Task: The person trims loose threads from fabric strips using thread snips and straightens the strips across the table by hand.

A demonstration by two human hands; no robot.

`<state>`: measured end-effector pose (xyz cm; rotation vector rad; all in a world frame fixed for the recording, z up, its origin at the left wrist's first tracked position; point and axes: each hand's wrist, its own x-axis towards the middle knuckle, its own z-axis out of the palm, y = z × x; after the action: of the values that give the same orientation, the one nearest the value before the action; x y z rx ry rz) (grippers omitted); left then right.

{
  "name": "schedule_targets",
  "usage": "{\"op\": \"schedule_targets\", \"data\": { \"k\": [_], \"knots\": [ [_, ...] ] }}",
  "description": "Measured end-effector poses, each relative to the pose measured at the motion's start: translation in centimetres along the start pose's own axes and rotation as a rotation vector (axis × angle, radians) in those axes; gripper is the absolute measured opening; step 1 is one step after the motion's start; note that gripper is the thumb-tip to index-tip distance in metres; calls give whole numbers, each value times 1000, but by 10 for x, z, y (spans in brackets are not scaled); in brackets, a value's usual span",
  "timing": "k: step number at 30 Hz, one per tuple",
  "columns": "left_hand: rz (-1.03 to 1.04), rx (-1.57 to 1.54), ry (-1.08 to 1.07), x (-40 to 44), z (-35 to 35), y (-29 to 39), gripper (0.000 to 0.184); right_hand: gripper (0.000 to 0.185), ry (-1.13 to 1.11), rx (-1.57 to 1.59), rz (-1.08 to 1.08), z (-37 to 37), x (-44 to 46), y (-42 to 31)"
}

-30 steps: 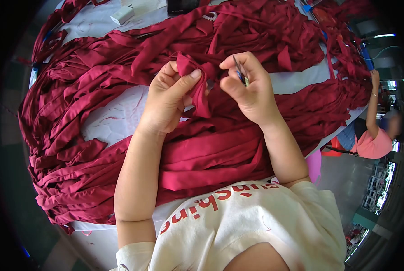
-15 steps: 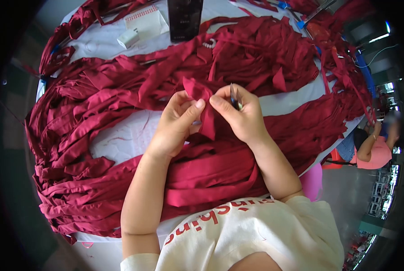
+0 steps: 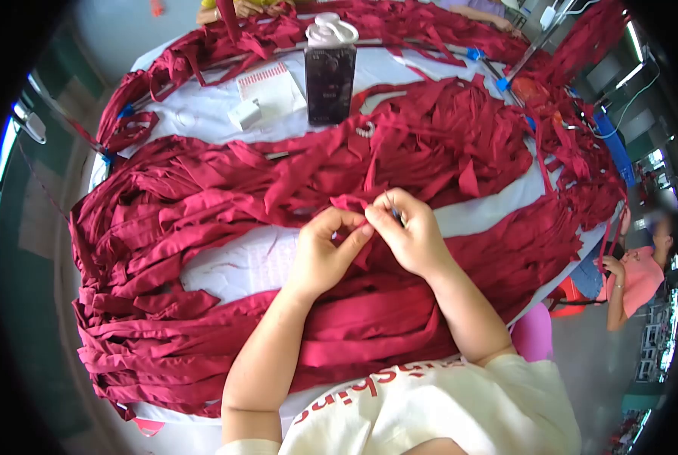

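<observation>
Long dark red fabric strips (image 3: 369, 326) lie in thick bundles over a white-covered table. Near the middle, my left hand (image 3: 331, 246) pinches a red strip between thumb and fingers. My right hand (image 3: 407, 231) touches it fingertip to fingertip, closed on the same strip. A small dark tool (image 3: 397, 217), mostly hidden, sits within the curled fingers of my right hand. Part of the held strip (image 3: 349, 202) shows just above the fingertips.
A dark phone (image 3: 330, 85) stands upright at the back, beside a white adapter (image 3: 245, 114) and a notepad (image 3: 272, 87). Metal rods with blue clamps (image 3: 503, 84) edge the table. A person in pink (image 3: 636, 277) sits at right; parts of others show behind.
The view has tilted up, showing more of the table's far side. My right hand has come in from apart to meet my left at the strip. The person at right has moved their arms.
</observation>
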<state>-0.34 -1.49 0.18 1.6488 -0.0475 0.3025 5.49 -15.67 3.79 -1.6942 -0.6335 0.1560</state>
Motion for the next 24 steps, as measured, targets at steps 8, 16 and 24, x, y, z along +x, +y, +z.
{"op": "schedule_targets", "data": {
  "k": [8, 16, 24],
  "knots": [
    [303, 165, 118, 2, -3, 7, 13, 8, -82, 195, 79, 2, 11, 7],
    [-8, -543, 78, 2, -6, 4, 7, 11, -274, 350, 291, -2, 0, 23],
    [62, -384, 105, 2, -1, 6, 12, 32, -89, -208, -126, -13, -11, 8]
  ]
}}
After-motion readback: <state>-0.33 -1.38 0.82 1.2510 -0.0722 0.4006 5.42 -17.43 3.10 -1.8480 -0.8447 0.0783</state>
